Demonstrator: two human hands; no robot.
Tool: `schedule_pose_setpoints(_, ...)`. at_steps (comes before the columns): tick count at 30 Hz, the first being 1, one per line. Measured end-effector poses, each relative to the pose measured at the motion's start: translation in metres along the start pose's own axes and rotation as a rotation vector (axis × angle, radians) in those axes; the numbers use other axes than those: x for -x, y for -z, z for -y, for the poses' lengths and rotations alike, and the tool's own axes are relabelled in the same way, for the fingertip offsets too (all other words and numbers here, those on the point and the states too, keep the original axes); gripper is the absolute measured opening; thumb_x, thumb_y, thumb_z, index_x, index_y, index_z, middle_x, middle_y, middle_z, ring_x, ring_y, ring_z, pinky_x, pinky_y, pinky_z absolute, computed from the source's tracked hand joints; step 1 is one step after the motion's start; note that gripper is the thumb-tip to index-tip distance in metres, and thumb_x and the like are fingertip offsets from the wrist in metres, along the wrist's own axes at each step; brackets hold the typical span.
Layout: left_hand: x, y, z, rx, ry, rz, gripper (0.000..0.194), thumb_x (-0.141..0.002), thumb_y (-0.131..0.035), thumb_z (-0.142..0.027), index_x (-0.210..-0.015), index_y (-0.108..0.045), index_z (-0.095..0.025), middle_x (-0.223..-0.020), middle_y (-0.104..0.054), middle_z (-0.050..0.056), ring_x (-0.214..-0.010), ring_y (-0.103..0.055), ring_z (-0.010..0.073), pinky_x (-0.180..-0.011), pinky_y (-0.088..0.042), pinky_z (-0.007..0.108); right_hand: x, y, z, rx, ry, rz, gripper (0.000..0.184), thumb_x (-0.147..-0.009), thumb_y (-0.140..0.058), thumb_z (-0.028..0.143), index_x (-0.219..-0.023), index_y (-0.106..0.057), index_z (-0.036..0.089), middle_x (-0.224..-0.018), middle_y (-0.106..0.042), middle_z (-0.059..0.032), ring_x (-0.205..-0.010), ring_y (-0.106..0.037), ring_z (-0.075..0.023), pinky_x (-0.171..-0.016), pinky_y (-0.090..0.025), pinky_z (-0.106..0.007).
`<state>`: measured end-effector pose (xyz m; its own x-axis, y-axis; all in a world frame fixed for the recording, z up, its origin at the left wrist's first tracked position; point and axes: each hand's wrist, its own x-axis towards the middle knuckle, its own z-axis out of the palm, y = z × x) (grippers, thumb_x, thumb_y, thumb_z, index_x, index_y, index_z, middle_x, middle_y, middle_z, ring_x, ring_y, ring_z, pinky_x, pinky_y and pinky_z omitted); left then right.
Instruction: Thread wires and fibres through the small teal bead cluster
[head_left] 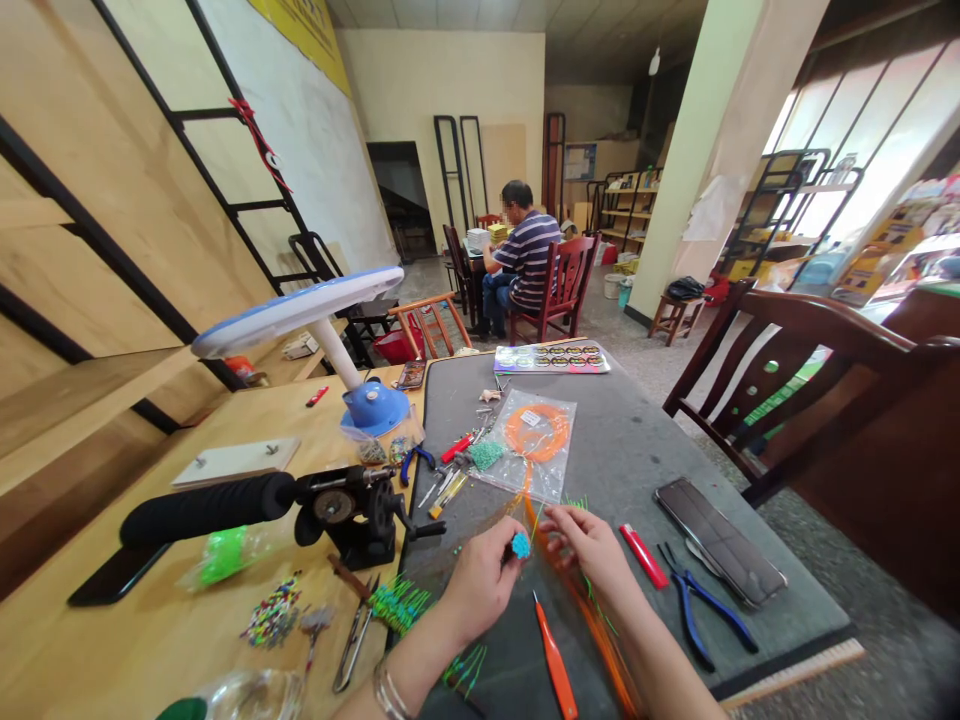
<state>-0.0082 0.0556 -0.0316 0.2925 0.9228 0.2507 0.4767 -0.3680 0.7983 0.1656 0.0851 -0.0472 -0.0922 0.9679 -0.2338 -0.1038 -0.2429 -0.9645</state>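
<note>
My left hand [480, 578] is closed around a small bundle whose end shows as a blue bead-like cluster [520, 545]; the rest of it is hidden in the fist. Just to the right, my right hand [589, 548] pinches a thin green strand [535, 522] with thumb and forefinger, its other fingers curled. Long orange strands [600, 650] run from the plastic bag [559, 470] under my right hand toward the front edge. An orange-handled tool [553, 660] with a thin tip lies between my forearms. Green-tipped pieces [401, 602] lie left of my left wrist.
On the right lie a red lighter [643, 556], blue-handled pliers [694, 600] and a phone [720, 540]. A black hand-cranked vise [349, 510] and a blue-based lamp [375, 405] stand left. Loose coloured beads [271, 610] lie nearby. Another person [529, 260] sits at a far table.
</note>
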Motion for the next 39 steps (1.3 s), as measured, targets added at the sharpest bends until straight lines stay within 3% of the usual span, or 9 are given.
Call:
schedule_pose_setpoints(5, 0.006, 0.005, 0.002, -0.160, -0.099, 0.082, 0.030, -0.071, -0.046, -0.001, -0.088, -0.057, -0.023, -0.076, -0.061, 0.002, -0.069, -0.055, 0.0185, -0.063, -0.036, 0.025, 0.001, -0.007, 0.014, -0.147, -0.027, -0.073, 0.039, -0.063, -0.071, 0.053, -0.075, -0.065, 0.016, -0.076, -0.070, -0.0047, -0.058, -0.060, -0.0116, -0.046, -0.039, -0.018)
schedule_pose_setpoints(10, 0.010, 0.015, 0.006, -0.177, -0.106, 0.119, 0.035, -0.071, -0.045, 0.000, -0.090, -0.062, -0.024, -0.078, -0.065, 0.003, -0.075, -0.060, 0.0206, -0.066, -0.039, 0.027, 0.009, -0.010, 0.005, -0.126, 0.032, -0.112, 0.035, -0.064, -0.072, 0.050, -0.070, -0.067, 0.016, -0.071, -0.069, -0.0034, -0.063, -0.059, -0.0131, -0.050, -0.041, -0.019)
schedule_pose_setpoints(13, 0.013, 0.017, 0.001, -0.080, -0.039, 0.036, 0.028, -0.078, -0.046, -0.005, -0.091, -0.064, -0.023, -0.083, -0.068, 0.004, -0.077, -0.062, 0.0200, -0.069, -0.042, 0.027, 0.016, -0.014, -0.006, -0.103, 0.059, -0.132, 0.037, -0.065, -0.072, 0.051, -0.077, -0.071, 0.016, -0.079, -0.071, -0.0054, -0.070, -0.061, -0.0169, -0.058, -0.046, -0.023)
schedule_pose_setpoints(17, 0.014, 0.002, -0.013, 0.026, 0.046, -0.157, 0.010, -0.082, -0.057, -0.023, -0.088, -0.064, -0.020, -0.077, -0.068, 0.003, -0.066, -0.060, 0.0173, -0.060, -0.044, 0.025, 0.028, -0.026, -0.018, -0.131, 0.097, -0.147, 0.036, -0.067, -0.072, 0.049, -0.084, -0.074, 0.018, -0.084, -0.072, -0.0060, -0.080, -0.063, -0.0210, -0.073, -0.050, -0.029)
schedule_pose_setpoints(22, 0.017, -0.021, -0.018, -0.086, -0.076, -0.226, 0.012, -0.084, -0.053, -0.018, -0.088, -0.064, -0.020, -0.082, -0.070, 0.005, -0.074, -0.063, 0.0181, -0.068, -0.047, 0.026, 0.042, -0.033, -0.027, -0.281, 0.093, -0.089, 0.034, -0.069, -0.071, 0.046, -0.082, -0.074, 0.015, -0.084, -0.073, -0.0075, -0.082, -0.066, -0.0222, -0.078, -0.051, -0.032)
schedule_pose_setpoints(26, 0.021, -0.022, -0.017, -0.100, -0.075, -0.210, 0.016, -0.082, -0.052, -0.012, -0.086, -0.065, -0.020, -0.080, -0.070, 0.004, -0.074, -0.064, 0.0174, -0.067, -0.047, 0.025, 0.052, -0.031, -0.032, -0.352, 0.083, -0.084, 0.035, -0.069, -0.074, 0.042, -0.093, -0.072, 0.016, -0.091, -0.073, -0.0077, -0.084, -0.067, -0.0214, -0.082, -0.052, -0.034)
schedule_pose_setpoints(32, 0.027, -0.018, -0.022, -0.103, -0.025, -0.173, 0.010, -0.079, -0.055, -0.014, -0.078, -0.064, -0.019, -0.074, -0.067, 0.003, -0.069, -0.061, 0.0168, -0.063, -0.045, 0.024, 0.073, -0.025, -0.035, -0.416, 0.099, -0.119, 0.058, -0.072, -0.073, 0.040, -0.123, -0.055, 0.019, -0.094, -0.073, -0.0088, -0.083, -0.069, -0.0210, -0.084, -0.053, -0.038)
schedule_pose_setpoints(39, 0.029, -0.020, -0.022, -0.154, 0.004, -0.137, 0.008, -0.080, -0.054, -0.014, -0.077, -0.061, -0.018, -0.072, -0.064, 0.003, -0.067, -0.058, 0.0161, -0.062, -0.042, 0.024, 0.080, -0.022, -0.047, -0.400, 0.138, -0.101, 0.059, -0.074, -0.071, 0.040, -0.125, -0.052, 0.019, -0.100, -0.072, -0.0112, -0.087, -0.069, -0.0213, -0.086, -0.053, -0.038)
